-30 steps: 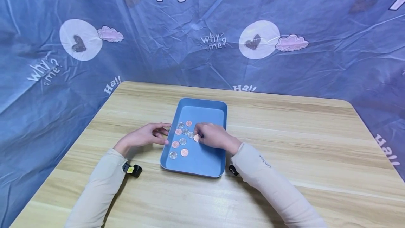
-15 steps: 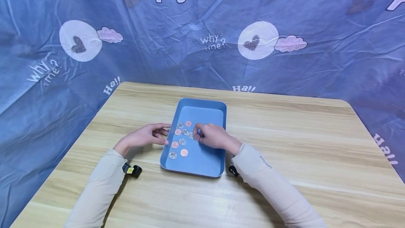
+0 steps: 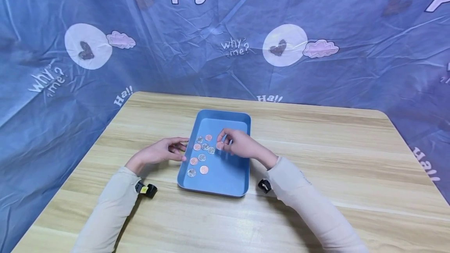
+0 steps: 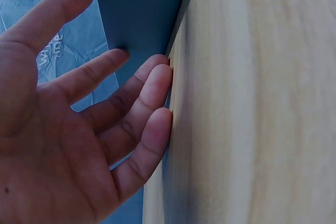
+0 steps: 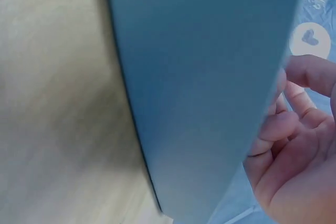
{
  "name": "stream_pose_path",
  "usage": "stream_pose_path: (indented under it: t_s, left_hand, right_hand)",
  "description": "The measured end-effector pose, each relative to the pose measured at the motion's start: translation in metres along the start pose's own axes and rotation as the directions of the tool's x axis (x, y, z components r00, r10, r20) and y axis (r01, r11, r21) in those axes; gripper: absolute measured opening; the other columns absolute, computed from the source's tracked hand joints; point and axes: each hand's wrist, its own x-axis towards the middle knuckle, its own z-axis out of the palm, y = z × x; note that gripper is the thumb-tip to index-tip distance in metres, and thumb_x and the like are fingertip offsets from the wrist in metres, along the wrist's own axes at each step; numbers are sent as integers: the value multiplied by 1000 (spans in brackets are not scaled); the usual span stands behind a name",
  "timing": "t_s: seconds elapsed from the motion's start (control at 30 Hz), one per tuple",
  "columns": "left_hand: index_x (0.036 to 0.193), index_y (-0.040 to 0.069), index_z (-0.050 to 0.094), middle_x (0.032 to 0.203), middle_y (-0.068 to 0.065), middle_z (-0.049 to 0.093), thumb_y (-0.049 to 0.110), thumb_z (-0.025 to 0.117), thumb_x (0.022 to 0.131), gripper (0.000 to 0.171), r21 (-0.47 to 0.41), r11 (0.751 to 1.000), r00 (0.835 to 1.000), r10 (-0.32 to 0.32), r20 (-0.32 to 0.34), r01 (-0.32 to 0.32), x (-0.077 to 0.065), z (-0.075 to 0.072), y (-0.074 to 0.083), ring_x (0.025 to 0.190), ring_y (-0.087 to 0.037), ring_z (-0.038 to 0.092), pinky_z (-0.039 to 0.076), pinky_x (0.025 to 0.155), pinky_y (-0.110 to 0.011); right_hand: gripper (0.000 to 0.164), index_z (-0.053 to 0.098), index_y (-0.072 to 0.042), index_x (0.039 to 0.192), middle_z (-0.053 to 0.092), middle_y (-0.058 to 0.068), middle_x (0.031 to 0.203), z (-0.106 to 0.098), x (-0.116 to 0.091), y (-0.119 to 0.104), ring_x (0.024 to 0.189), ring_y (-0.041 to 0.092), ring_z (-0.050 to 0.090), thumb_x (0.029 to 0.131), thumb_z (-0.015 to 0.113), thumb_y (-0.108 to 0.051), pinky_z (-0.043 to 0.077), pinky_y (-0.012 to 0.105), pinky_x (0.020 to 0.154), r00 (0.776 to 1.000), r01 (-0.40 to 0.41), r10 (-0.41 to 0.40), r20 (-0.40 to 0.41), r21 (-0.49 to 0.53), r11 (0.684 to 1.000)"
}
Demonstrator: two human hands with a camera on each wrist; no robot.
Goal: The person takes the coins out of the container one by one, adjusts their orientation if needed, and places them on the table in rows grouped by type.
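Note:
A blue rectangular tray (image 3: 225,180) lies on the wooden table. Along its left half are spread several copper-coloured coins (image 3: 204,170) and silver-coloured coins (image 3: 202,157). Over the tray's middle, my right hand (image 3: 241,144) pinches one copper-coloured coin (image 3: 219,145) between thumb and forefinger. In the right wrist view the tray's outer wall (image 5: 199,87) hides the fingertips and that coin. My left hand (image 3: 162,152) stays at the tray's left side, thumb and fingertips at the wall, fingers loosely bent. The left wrist view shows the left fingers (image 4: 157,85) low beside the wall, near the tabletop.
The wooden table (image 3: 316,159) reaches out on every side of the tray. A blue printed cloth (image 3: 218,18) hangs behind and beside it. Black wrist cameras (image 3: 264,186) are strapped beneath both sleeves.
My right hand has moved up and slightly right with the pinched coin, away from the neighbouring silver-coloured coin. The left hand and the tray have stayed in place.

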Motion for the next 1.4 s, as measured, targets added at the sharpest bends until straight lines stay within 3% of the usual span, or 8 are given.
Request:
stream_pose_path:
  t_s: [0.33,0.53,0.7,0.8,1.03,1.4]
  left_hand:
    - [147,2,36,128,-21,57,25,73,86,75,15,1000,1000,7,-4,-7,2,0,0,102,-21,59,47,92,-32]
    - [147,1,36,128,-20,57,26,74,85,77,26,1000,1000,0,-8,0,0,-1,-1,101,-20,60,48,91,-32]
    - [148,0,34,129,-22,56,24,74,85,78,6,1000,1000,9,-1,-9,-1,-1,0,102,-21,60,48,93,-31]
    - [148,0,34,129,-21,56,24,74,85,78,3,1000,1000,9,-1,-9,-1,-1,1,102,-21,59,47,93,-31]
    - [148,1,35,129,-21,56,24,74,85,77,6,1000,1000,5,-3,-5,0,0,2,103,-21,59,47,93,-31]
    - [148,0,33,129,-21,55,22,73,85,77,-3,1000,1000,4,2,-4,-1,2,3,100,-20,60,48,92,-30]
  right_hand:
    - [19,57,1,104,55,4,75,-23,-15,3,56,13,47,85,61,2,42,25,53,997,-62,69,-32,179,982]
    - [25,56,-1,109,60,2,78,-42,-25,13,59,17,51,85,63,-2,45,29,56,991,-112,127,-47,245,963]
    - [29,54,-2,113,62,-3,78,-59,-32,19,59,12,51,86,63,-4,38,22,51,981,-157,184,-57,319,935]
    - [31,53,-3,115,63,-6,78,-67,-35,25,58,9,50,86,64,-6,32,19,49,974,-182,214,-67,321,929]
    - [34,49,1,119,62,-2,76,-79,-39,49,57,7,46,87,60,-4,31,19,48,956,-224,269,-115,305,926]
    - [37,49,3,123,63,-5,77,-86,-45,76,57,6,46,88,58,-5,32,18,48,908,-339,399,-129,334,879]
